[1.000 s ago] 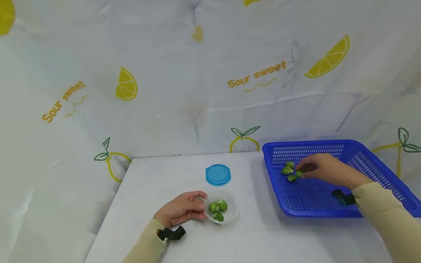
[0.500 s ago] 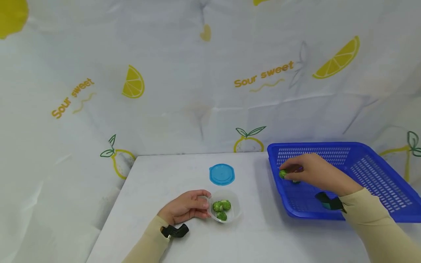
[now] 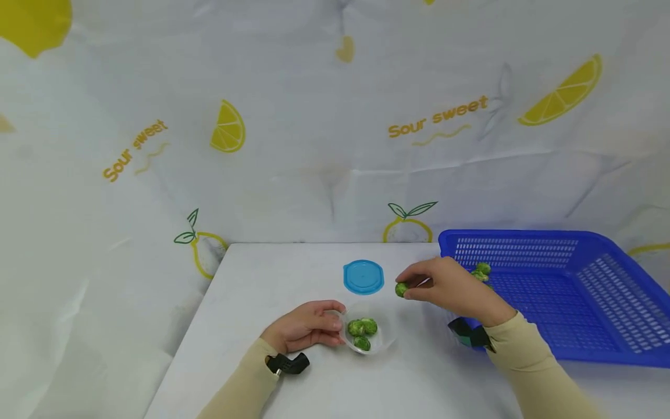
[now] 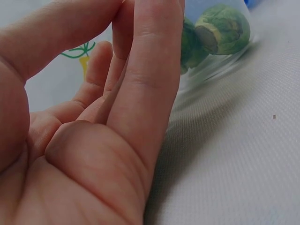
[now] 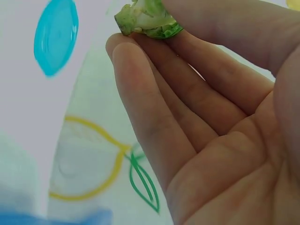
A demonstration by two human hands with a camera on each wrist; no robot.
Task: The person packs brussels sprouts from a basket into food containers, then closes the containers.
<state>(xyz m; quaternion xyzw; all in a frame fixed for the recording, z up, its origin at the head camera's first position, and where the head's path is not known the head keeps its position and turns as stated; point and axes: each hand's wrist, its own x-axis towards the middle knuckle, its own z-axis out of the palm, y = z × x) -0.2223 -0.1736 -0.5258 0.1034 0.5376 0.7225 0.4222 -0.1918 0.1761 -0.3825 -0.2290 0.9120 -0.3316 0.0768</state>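
Observation:
A small clear plastic container (image 3: 386, 334) stands on the white table with three Brussels sprouts (image 3: 362, 343) inside. My left hand (image 3: 309, 327) grips its left rim between thumb and fingers. In the left wrist view, sprouts (image 4: 225, 29) show through the container's wall beyond the fingers. My right hand (image 3: 450, 286) pinches one Brussels sprout (image 3: 401, 289) between thumb and fingertips, above the table between the basket and the container. The right wrist view shows the pinched sprout's (image 5: 145, 18) pale cut end.
A blue plastic basket (image 3: 555, 355) stands at the right, with several sprouts (image 3: 482, 269) near its left side, partly hidden by my right hand. The blue lid (image 3: 363, 277) lies flat behind the container. A white lemon-print sheet (image 3: 293, 198) hangs behind the table.
My right hand has lifted a sprout out of the basket and carried it left, towards the container. My left hand keeps its grip on the container. The head view has shifted slightly.

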